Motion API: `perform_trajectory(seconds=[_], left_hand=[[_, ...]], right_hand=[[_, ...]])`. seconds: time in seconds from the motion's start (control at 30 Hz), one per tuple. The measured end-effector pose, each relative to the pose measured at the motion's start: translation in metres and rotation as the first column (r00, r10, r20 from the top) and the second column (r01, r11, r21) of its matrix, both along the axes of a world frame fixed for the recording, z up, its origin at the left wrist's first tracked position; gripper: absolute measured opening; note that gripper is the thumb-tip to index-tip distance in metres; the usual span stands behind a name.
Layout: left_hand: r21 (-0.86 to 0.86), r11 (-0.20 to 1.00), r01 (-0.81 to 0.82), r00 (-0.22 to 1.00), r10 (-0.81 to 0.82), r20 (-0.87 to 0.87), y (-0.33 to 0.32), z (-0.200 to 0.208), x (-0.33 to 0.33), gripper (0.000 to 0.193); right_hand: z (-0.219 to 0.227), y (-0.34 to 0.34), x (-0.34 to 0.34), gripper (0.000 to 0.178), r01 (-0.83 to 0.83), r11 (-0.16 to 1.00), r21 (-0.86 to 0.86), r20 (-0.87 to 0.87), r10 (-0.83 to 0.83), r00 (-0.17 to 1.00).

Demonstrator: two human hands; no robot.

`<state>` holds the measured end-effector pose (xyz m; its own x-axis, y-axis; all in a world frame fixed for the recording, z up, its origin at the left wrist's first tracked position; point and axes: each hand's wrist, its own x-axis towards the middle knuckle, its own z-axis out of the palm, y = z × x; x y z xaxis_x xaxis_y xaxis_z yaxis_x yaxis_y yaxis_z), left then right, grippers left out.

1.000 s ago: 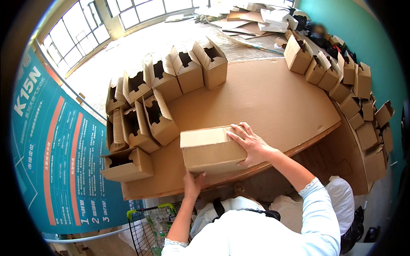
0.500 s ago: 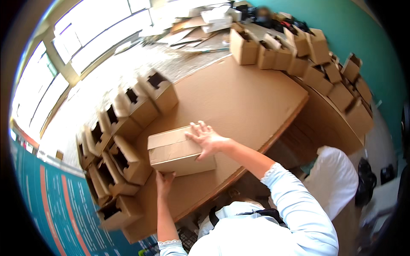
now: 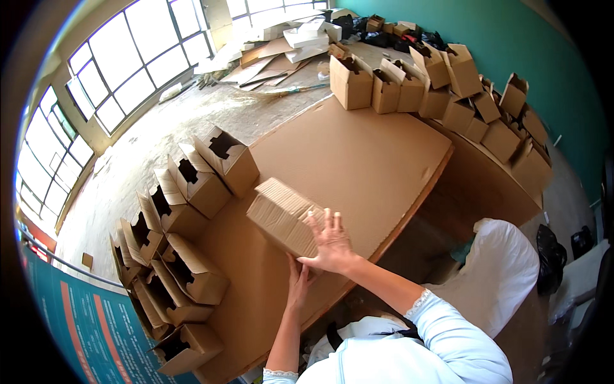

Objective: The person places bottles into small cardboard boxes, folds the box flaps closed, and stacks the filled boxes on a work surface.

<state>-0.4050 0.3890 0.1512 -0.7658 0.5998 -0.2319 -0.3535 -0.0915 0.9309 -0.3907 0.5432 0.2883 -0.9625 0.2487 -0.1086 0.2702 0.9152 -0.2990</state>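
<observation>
Between my hands is a closed cardboard box (image 3: 284,214), brown, with a ribbed, creased upper face. It sits over the middle of the cardboard-covered table (image 3: 358,153), turned at a slant; whether its underside touches the table I cannot tell. My right hand (image 3: 331,244) grips its right end, fingers spread over the upper face and thumb at the near edge. Below that, my left hand (image 3: 298,281) holds the near lower edge, fingers pointing up along it and partly hidden by the box and the right hand.
Open-topped cardboard boxes (image 3: 198,182) stand in rows along the table's left side. More open boxes (image 3: 352,83) line the far edge and pile up at the right (image 3: 505,137). A white sack (image 3: 499,275) stands right of the table. Flattened board and foam (image 3: 275,54) lie on the floor beyond.
The box has been turned and tilted, so a ribbed face now shows instead of the taped one. My left hand has moved right, close to my right hand, which has shifted slightly right and nearer.
</observation>
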Motion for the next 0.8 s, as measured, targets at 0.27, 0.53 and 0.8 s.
perform_trajectory(seconds=[0.27, 0.53, 0.8], left_hand=[[0.004, 0.995, -0.097, 0.995, 0.097, -0.016, 0.078, 0.002, -0.079, 0.078], [-0.053, 0.981, -0.186, 0.920, 0.154, -0.361, 0.113, -0.028, -0.174, 0.057], [-0.446, 0.820, -0.358, 0.906, 0.190, -0.378, 0.020, 0.020, -0.025, 0.048]], right_hand=[[-0.032, 0.055, -0.068, 0.115, 0.137, 0.991, 0.004, -0.190, -0.134, 0.973], [-0.044, 0.095, -0.235, 0.106, 0.182, 0.967, 0.175, -0.285, -0.127, 0.950], [-0.051, 0.084, -0.379, 0.108, 0.023, 0.969, 0.247, -0.208, 0.030, 0.978]])
